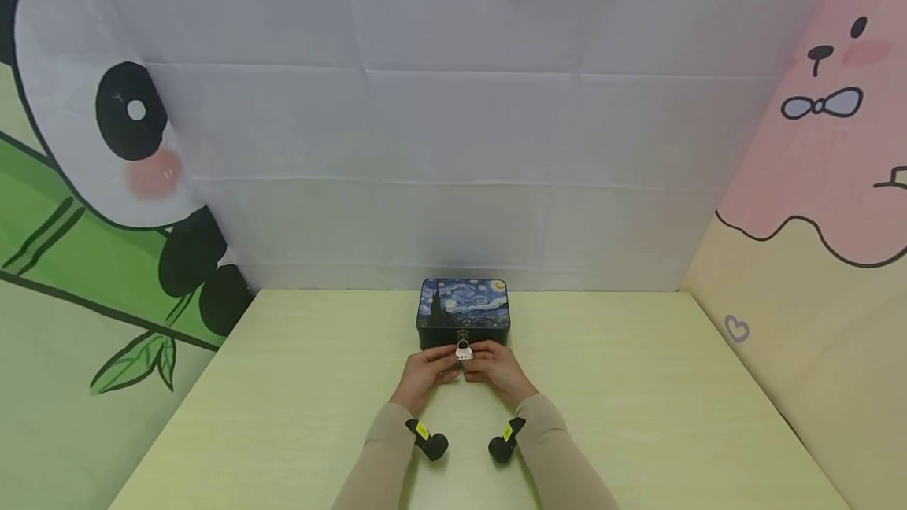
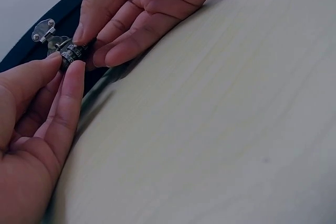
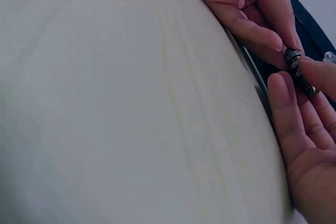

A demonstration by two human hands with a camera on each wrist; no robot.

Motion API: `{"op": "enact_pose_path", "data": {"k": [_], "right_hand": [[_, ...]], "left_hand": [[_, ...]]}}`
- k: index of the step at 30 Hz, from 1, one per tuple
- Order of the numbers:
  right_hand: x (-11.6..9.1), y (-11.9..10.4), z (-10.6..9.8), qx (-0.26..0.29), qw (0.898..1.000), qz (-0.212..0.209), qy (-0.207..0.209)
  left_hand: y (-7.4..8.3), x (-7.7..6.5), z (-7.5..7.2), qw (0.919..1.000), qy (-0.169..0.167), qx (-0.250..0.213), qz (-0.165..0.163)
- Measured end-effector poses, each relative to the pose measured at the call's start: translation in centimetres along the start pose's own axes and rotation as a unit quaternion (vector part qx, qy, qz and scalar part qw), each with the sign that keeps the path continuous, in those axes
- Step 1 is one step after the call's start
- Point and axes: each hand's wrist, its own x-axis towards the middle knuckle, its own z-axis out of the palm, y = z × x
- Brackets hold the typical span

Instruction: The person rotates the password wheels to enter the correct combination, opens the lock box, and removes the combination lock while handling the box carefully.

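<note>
A small tin box with a swirling night-sky painting on its lid stands closed near the back of the table. A metal clasp is on its dark front, and a combination padlock hangs there. Number dials show on the padlock's body. My left hand pinches the padlock from the left, thumb tip at the dials. From the other side my right hand pinches it too, its thumb lying against the dials. Fingers of both hands hide part of the box front.
The pale wooden table spreads around the box. Behind it hangs a white sheet. Cartoon-painted panels stand at the left and right. Each wrist wears a black camera mount.
</note>
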Motion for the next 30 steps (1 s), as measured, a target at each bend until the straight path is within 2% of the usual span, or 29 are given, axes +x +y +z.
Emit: {"op": "enact_pose_path", "data": {"k": [30], "right_hand": [[0.12, 0.05, 0.01, -0.003, 1.0, 0.003, 0.0]], "left_hand": [[0.29, -0.36, 0.15, 1.0, -0.002, 0.005, 0.0]]}}
